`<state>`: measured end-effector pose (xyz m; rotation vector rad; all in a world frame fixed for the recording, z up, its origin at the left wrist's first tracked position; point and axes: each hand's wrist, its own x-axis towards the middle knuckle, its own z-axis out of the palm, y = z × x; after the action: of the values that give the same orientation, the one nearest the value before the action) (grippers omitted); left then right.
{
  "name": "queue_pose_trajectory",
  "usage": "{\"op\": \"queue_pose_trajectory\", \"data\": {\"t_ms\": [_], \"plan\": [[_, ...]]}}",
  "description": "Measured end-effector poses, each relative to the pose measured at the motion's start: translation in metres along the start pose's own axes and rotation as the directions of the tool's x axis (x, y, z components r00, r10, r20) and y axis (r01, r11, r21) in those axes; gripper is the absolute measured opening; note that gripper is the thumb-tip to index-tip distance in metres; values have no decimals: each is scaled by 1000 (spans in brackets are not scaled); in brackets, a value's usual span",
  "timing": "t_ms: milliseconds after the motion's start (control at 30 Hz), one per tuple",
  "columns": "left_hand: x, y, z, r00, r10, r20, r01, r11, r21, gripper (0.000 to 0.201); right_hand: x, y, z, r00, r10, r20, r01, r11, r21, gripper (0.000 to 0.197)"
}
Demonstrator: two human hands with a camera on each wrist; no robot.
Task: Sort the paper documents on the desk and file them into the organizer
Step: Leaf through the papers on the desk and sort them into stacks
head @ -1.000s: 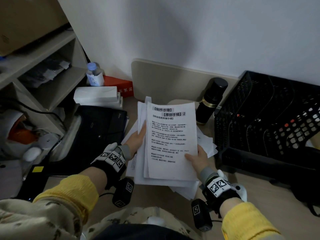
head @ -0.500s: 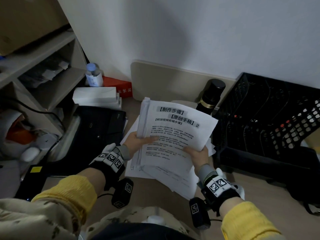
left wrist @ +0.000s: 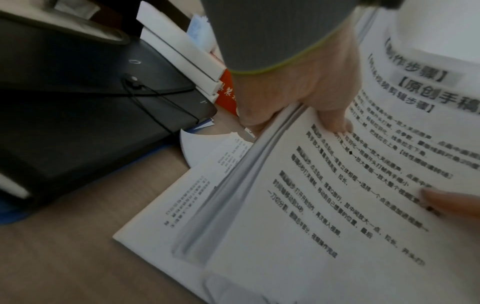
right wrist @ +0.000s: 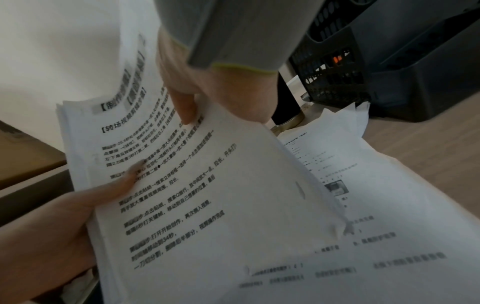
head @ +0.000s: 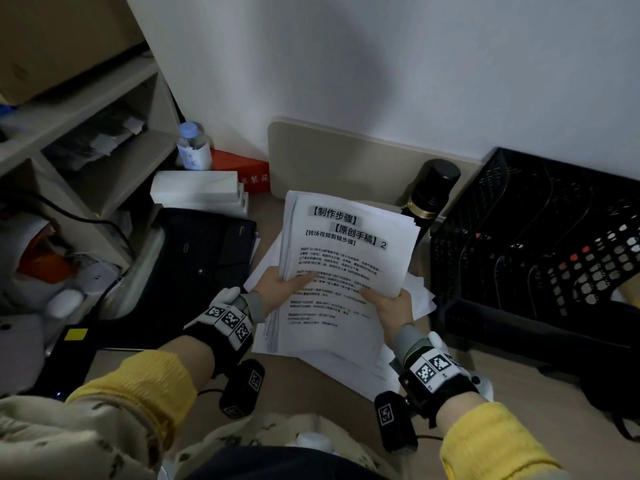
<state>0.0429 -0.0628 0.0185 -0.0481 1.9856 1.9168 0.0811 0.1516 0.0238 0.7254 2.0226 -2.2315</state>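
I hold a stack of white printed sheets [head: 346, 251] above the desk with both hands. My left hand [head: 284, 284] grips its left edge, thumb on the top page and fingers underneath [left wrist: 306, 96]. My right hand [head: 389, 304] pinches the lower right edge of the stack [right wrist: 207, 185], thumb on top [right wrist: 187, 107]. More loose papers [head: 332, 355] lie spread on the desk beneath. The black mesh organizer [head: 540, 244] with upright dividers stands to the right of the stack, with nothing filed in the slots I can see.
A black flask [head: 429, 199] stands between the papers and the organizer. A black bag [head: 194, 265] lies at the left, with white boxes [head: 197, 192], a red box [head: 242, 169] and a water bottle [head: 192, 145] behind it. Shelves [head: 86, 140] rise at far left.
The stack was tilted to the right half a second ago and now stands nearer upright again. My left thumb has moved from the sheet's left edge onto the page.
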Motion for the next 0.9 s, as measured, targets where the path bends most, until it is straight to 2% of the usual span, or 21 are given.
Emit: {"op": "queue_pose_trajectory", "data": {"t_ms": [200,333,500,600,700,767,900], "plan": [[-1,10,12,998,61,14,-59,995,-81,36,0,-12,-2,996,-83,-31,85,995,58,23],[3,4,8,997,11,79,-12,1000,21,45,1,-6,-6,998,-63,-6,64,998,22,25],[3,-7,-1,995,-53,85,47,996,71,47,7,5,-15,1000,14,12,-14,1000,-28,27],[2,-8,5,988,-46,146,27,991,130,46,6,9,-17,998,65,17,-64,996,-69,22],[3,-4,10,990,-41,133,12,978,208,46,6,11,-15,998,48,-43,-53,993,-106,19],[3,-1,9,991,-63,119,40,982,183,44,7,11,-13,997,35,-72,-44,991,-124,15],[3,-4,-2,978,-169,124,156,982,108,43,7,13,-13,997,78,-25,-81,987,-136,14]]}}
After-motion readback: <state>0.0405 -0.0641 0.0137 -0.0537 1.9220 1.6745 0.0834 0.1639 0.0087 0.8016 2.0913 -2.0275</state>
